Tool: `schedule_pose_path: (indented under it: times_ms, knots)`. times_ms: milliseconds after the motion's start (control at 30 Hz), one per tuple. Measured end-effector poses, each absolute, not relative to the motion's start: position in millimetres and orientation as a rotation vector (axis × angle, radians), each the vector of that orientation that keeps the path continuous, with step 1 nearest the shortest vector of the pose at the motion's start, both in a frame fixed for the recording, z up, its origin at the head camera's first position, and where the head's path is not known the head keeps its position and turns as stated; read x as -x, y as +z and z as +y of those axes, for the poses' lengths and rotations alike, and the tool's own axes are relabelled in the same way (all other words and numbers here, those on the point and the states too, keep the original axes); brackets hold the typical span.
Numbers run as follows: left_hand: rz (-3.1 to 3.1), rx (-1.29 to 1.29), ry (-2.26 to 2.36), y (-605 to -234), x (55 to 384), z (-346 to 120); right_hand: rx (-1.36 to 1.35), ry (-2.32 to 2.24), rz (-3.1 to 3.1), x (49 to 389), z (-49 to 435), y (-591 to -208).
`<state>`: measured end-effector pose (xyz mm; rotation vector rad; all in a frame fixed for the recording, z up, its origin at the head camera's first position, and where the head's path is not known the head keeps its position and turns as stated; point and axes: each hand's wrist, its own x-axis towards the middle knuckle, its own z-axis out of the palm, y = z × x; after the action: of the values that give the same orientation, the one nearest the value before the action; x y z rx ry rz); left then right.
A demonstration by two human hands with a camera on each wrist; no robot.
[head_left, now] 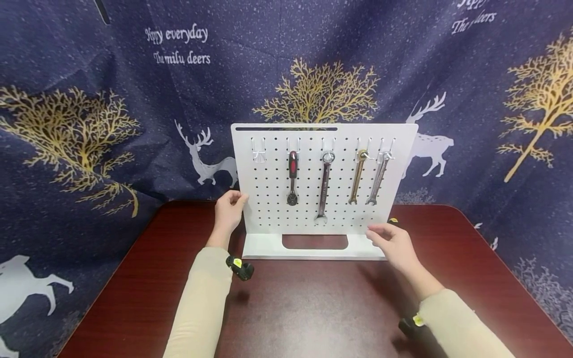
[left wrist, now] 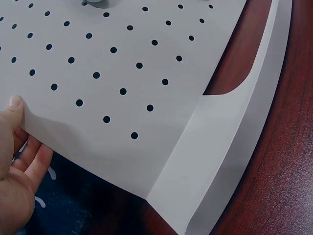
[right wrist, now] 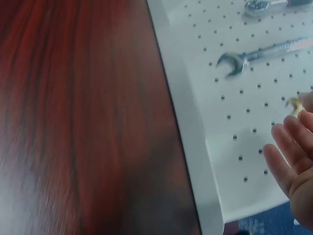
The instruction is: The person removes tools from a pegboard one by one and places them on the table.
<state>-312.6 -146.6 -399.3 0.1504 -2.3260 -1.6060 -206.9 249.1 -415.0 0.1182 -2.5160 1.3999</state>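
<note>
A white pegboard (head_left: 376, 130) stands upright on its base. My left hand (head_left: 228, 211) pinches its left edge, thumb (left wrist: 14, 110) in front and the other fingers behind. On its hooks hang a ratchet wrench (head_left: 293, 166) with a red and black handle, a large combination wrench (head_left: 324, 191), a smaller gold-toned wrench (head_left: 356, 181) and a silver wrench (head_left: 378, 181). My right hand (head_left: 394, 243) is near the lower right corner with loosely bent fingers and holds nothing. In the right wrist view the thumb appears close to the gold-toned wrench (right wrist: 294, 104).
A clear hook (head_left: 259, 156) sits at the board's upper left. The base (head_left: 264, 246) has a cutout through which the dark red table (head_left: 313, 308) shows. Behind the table hangs a blue cloth (head_left: 250, 30) printed with deer and trees.
</note>
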Motion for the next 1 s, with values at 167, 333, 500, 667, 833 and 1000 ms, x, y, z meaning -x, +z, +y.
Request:
schedule_pose_path:
  times_ms: [167,333,500,667,833,1000]
  knots:
    - [-2.331,-0.157,-1.593,-400,313,-147,-0.134,1.471,-2.479,214,231,-411]
    - [-2.336,-0.158,-1.591,-401,313,-147,-0.141,1.512,-2.465,223,218,-410]
    - [-2.336,-0.159,-1.599,-399,312,-147,-0.186,1.546,-2.439,228,206,-407]
    - [-2.338,-0.161,-1.605,-399,312,-147,-0.202,1.566,-2.436,233,196,-402]
    - [-2.34,-0.162,-1.604,-399,312,-147,-0.255,1.597,-2.421,240,185,-397]
    - [-2.335,-0.164,-1.606,-399,313,-147,-0.278,1.627,-2.426,245,174,-391]
